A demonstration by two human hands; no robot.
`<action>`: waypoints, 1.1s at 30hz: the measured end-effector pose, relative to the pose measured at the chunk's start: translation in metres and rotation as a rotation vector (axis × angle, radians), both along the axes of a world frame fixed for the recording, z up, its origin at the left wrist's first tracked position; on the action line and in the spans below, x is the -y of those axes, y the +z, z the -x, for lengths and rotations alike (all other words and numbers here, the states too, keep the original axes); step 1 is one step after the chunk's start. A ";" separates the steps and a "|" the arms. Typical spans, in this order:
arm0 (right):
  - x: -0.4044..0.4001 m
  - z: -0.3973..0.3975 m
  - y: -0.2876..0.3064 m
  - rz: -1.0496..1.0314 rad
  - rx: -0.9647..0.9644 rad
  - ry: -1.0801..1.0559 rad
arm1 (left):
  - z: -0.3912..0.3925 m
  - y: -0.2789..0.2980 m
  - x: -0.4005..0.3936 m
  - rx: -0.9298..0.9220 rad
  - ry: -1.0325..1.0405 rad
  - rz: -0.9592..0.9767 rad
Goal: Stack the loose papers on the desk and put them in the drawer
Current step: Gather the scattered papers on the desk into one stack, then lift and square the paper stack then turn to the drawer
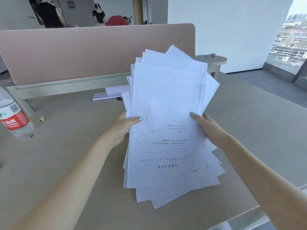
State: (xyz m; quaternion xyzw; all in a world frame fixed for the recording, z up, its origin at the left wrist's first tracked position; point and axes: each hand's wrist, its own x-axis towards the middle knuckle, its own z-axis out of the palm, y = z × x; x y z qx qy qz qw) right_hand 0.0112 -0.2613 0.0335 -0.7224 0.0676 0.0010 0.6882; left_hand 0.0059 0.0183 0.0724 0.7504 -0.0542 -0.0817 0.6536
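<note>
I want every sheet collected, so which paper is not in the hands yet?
The white paper lying flat by the pink divider. The others form the stack gripped between both hands.

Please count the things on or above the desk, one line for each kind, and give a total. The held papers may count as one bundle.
Bundle of papers, held by left hand and right hand: 1
Water bottle: 1
White sheets by the partition: 1 small pile
Yellowish paper scrap: 1
Total: 4
</note>
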 end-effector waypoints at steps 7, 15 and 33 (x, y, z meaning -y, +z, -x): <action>-0.015 0.002 0.106 -0.007 0.375 -0.114 | -0.001 0.085 0.004 0.397 0.217 -0.192; -0.036 0.005 0.143 0.142 0.531 0.015 | -0.008 0.114 0.003 0.525 0.268 -0.066; -0.034 0.006 0.071 0.065 0.296 0.101 | -0.006 0.048 0.010 0.204 0.363 0.198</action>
